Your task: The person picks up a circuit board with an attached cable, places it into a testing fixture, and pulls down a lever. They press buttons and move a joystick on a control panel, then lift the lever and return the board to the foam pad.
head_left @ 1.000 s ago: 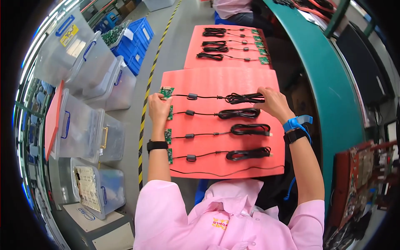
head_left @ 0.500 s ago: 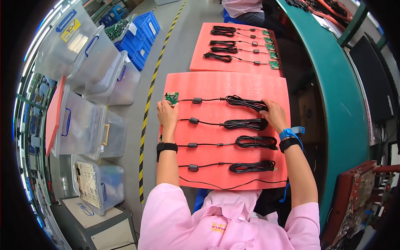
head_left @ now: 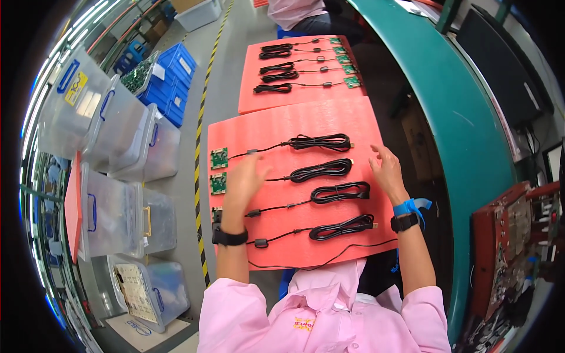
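Note:
Four black cables lie in rows on a pink foam sheet [head_left: 353, 120]. Each is a coil with a lead running left: the farthest coil [head_left: 321, 142], the second coil [head_left: 322, 170], the third coil [head_left: 341, 192] and the nearest coil [head_left: 342, 227]. Small green circuit boards lie along the left edge, among them the far board [head_left: 219, 157] and the second board [head_left: 218, 183]. My left hand [head_left: 246, 176], blurred, hovers over the leads, thumb apart from the fingers, holding nothing visible. My right hand [head_left: 386, 169] is open and empty beside the coils' right ends.
Another pink foam sheet [head_left: 318, 79] ahead carries several similar cables with boards. A green bench [head_left: 465, 129] runs along the right. Clear plastic boxes [head_left: 115, 212] and blue crates [head_left: 170, 82] are stacked at the left. Someone in pink [head_left: 297, 13] sits beyond.
My left hand has left the far board and moved nearer. My right hand has let go of the farthest coil and drawn away from it. The whole view has shifted.

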Demonstrator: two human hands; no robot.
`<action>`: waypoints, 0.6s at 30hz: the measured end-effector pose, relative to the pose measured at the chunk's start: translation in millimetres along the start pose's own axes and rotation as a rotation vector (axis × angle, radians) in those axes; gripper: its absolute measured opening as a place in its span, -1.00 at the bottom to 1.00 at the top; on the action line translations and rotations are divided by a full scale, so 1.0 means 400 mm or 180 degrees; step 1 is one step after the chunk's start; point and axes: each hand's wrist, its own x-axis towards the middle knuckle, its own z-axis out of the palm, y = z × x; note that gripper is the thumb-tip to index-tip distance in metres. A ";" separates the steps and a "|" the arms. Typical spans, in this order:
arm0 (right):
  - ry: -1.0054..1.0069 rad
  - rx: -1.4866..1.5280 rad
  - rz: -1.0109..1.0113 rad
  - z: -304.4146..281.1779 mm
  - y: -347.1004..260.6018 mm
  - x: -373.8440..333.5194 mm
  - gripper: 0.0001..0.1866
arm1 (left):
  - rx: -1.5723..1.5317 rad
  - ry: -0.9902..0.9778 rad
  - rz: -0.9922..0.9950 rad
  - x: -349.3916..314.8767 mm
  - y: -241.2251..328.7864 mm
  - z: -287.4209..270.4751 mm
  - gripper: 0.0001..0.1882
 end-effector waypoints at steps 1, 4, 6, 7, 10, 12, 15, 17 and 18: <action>-0.0040 -0.0040 0.0046 -0.029 -0.005 -0.020 -0.72 | -0.0015 -0.0560 0.0296 -0.006 0.071 0.000 -0.56; -0.0118 -0.0073 0.0207 -0.102 -0.049 -0.075 -0.75 | -0.0020 -0.0846 0.0825 0.033 0.194 0.058 -0.55; -0.0140 -0.0085 0.0315 -0.152 -0.099 -0.116 -0.76 | 0.0210 -0.0090 0.1437 0.092 0.222 0.131 -0.52; 0.0003 -0.0255 0.0088 -0.194 -0.122 -0.140 -0.77 | 0.0172 -0.0125 0.1551 0.121 0.237 0.170 -0.52; 0.0345 -0.0485 -0.0148 -0.330 -0.230 -0.217 -0.79 | 0.0328 0.0355 0.2199 0.186 0.220 0.246 -0.51; 0.0532 -0.0538 0.0134 -0.422 -0.268 -0.294 -0.76 | -0.0075 -0.0217 0.2007 0.212 0.205 0.267 -0.51; 0.0526 -0.0652 0.0562 -0.556 -0.273 -0.434 -0.73 | -0.0374 -0.0554 0.1381 0.220 0.245 0.282 -0.47; 0.0485 -0.0861 0.1007 -0.620 -0.283 -0.540 -0.71 | -0.0336 -0.0451 0.1466 0.229 0.227 0.306 -0.48; 0.0577 -0.1092 0.1378 -0.673 -0.314 -0.612 -0.69 | -0.0380 -0.0283 0.1535 0.235 0.249 0.315 -0.49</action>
